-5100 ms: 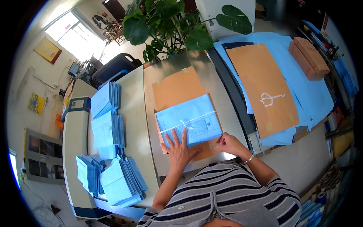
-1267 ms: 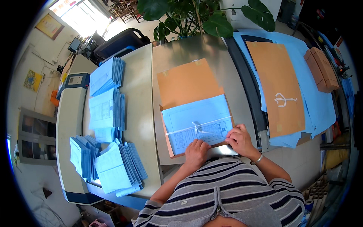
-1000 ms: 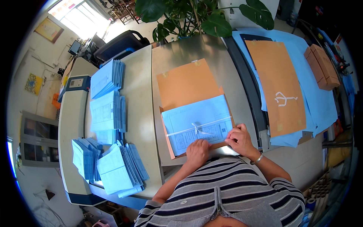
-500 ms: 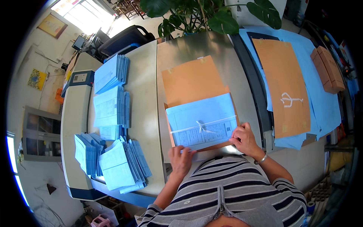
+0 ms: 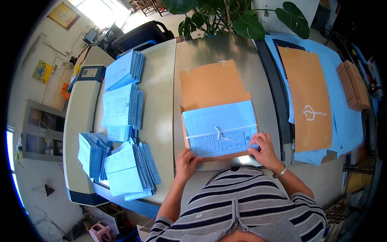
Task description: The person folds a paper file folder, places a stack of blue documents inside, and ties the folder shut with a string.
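Under the right hand fingers the near corner of the blue tied bundle is hidden, and its printed sheet is too small to make out.

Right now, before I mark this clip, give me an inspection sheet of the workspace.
Surface: grey metal table with a brown paper sheet taped on it.
Job's things: blue tied bundle, white string across it, lying on the brown sheet at the near edge.
Clutter: stacks of blue folded packets on the machine top to the left; more fanned out nearer.
Hands: left hand at the bundle's near left corner; right hand on its near right corner, fingers curled over the edge.
Cables: nothing seen.
Surroundings: potted plant behind; brown sheets on blue cloth to the right.
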A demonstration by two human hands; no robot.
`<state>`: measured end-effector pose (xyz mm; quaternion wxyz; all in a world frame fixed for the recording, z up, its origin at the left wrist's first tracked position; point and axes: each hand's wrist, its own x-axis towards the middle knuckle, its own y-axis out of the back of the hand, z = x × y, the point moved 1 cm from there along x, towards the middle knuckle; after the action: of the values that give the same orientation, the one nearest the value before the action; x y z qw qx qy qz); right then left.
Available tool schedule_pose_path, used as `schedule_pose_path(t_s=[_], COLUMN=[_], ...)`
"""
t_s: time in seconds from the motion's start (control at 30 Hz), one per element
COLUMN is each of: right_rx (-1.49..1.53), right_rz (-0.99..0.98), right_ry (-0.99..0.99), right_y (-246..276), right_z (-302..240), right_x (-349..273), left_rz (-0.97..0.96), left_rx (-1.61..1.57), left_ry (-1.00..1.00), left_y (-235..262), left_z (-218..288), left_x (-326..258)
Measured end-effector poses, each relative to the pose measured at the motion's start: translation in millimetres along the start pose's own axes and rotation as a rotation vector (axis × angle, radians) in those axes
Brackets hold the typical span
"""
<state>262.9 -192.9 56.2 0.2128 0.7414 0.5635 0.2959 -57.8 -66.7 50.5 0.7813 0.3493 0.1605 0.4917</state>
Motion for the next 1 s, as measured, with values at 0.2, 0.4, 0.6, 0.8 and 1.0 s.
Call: schedule_pose_path(t_s=[0.2,0.4,0.6,0.8,1.0], right_rx=[0.079,-0.092,0.155,0.178,0.562], right_rz=[-0.06,-0.174,-0.152,0.005,0.226], right_ry=[-0.101,-0.04,-0.135,0.055,0.198], right_y=[2.8,-3.8,-1.9,-16.6,-30.3], right_z=[-7.9,7.9,15.8,28.5,46.3], right_x=[6.9,7.2,-1.7,-22.5,-39.5], left_rz=[-0.064,-0.1,-0.307,-0.205,-0.216], left_rx=[0.105,0.319,0.391,0.502,0.495], left_ry=[0.121,-0.262,-0.303,-0.375,-0.375], left_y=[-2.3,-18.4,-28.2,-40.8,-40.4], left_z=[12.3,26.2,35.3,31.1,30.9], left_x=[9.5,4.4,0.1,-3.0,-1.9])
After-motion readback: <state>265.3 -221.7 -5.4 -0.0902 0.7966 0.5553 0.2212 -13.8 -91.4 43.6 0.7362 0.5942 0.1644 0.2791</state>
